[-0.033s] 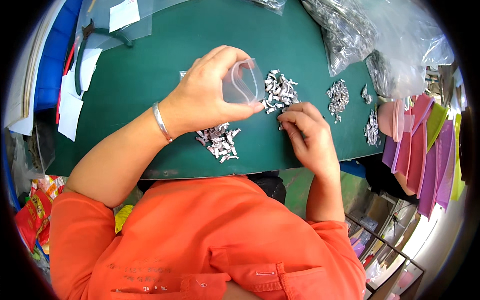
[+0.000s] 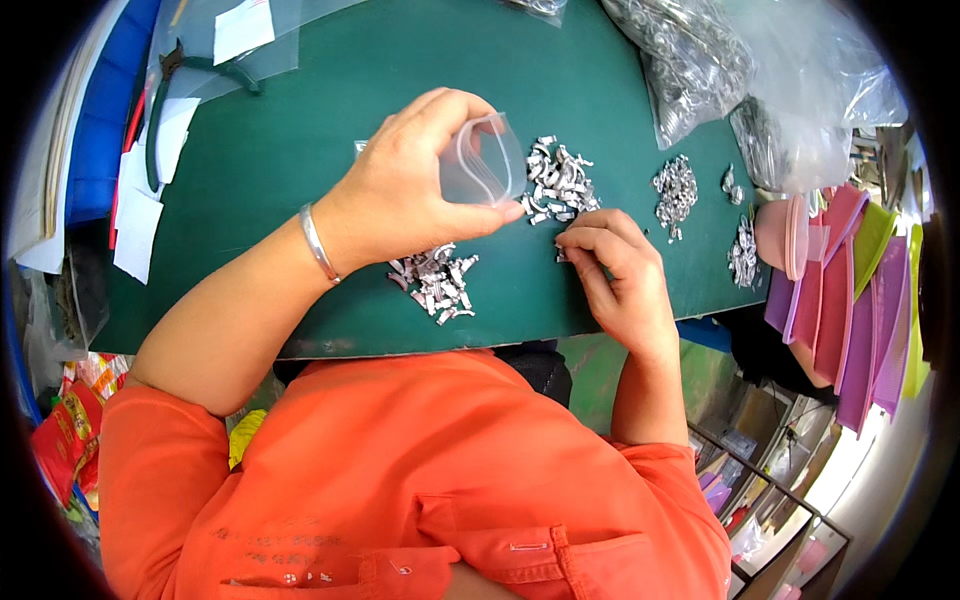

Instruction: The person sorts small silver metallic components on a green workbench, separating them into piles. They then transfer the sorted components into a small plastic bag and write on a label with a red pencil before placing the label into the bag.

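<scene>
My left hand (image 2: 415,185) holds a small clear plastic zip bag (image 2: 482,160) above the green table (image 2: 300,140), its mouth held open toward the right. My right hand (image 2: 615,265) rests on the table with fingertips pinched on small silver metal pieces at the edge of a pile (image 2: 555,185). Another heap of the same silver pieces (image 2: 435,280) lies under my left wrist, which wears a silver bangle (image 2: 318,245).
Two smaller piles of metal parts (image 2: 675,190) (image 2: 742,255) lie to the right. Large clear bags of parts (image 2: 690,50) sit at the back right. Pink and green plastic trays (image 2: 850,280) stand at the right. White papers (image 2: 140,200) and pliers (image 2: 160,120) lie at the left.
</scene>
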Demonstrator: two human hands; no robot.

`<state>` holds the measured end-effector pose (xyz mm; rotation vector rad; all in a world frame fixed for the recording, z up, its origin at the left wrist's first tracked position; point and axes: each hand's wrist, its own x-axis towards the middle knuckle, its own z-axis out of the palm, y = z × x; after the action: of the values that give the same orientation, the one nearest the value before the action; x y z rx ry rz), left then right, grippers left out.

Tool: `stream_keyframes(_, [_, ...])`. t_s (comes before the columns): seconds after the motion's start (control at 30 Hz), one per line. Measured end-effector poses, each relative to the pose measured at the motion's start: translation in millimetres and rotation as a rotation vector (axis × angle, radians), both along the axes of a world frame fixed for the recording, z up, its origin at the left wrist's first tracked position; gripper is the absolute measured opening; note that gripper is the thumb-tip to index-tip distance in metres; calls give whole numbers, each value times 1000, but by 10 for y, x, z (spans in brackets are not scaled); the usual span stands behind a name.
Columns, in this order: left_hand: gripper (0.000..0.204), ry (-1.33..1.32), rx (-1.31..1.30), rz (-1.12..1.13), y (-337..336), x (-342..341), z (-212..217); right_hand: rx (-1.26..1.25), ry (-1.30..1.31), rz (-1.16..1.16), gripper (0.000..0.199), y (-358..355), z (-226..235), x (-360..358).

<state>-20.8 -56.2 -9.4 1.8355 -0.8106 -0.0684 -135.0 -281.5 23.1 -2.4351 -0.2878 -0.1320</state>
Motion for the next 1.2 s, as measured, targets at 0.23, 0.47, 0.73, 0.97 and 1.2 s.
stream_keyframes(0.23, [57, 74, 34, 6, 14, -9, 38, 21, 70, -223, 15, -165, -8, -180])
stream_keyframes(0.47, [57, 109, 36, -4, 15, -2, 51, 28, 5, -182, 14, -193, -66, -251])
stream_keyframes(0.73, [57, 101, 34, -4, 18, -5, 44, 8, 119, -339, 9, 83, -29, -158])
stream_keyframes(0.97, [59, 12, 38, -30, 6, 11, 13, 224, 109, -386, 6, 37, 61, 17])
stream_keyframes(1.2, [60, -36, 35, -44, 6, 15, -13, 241, -147, -104, 12, 530, 279, 443])
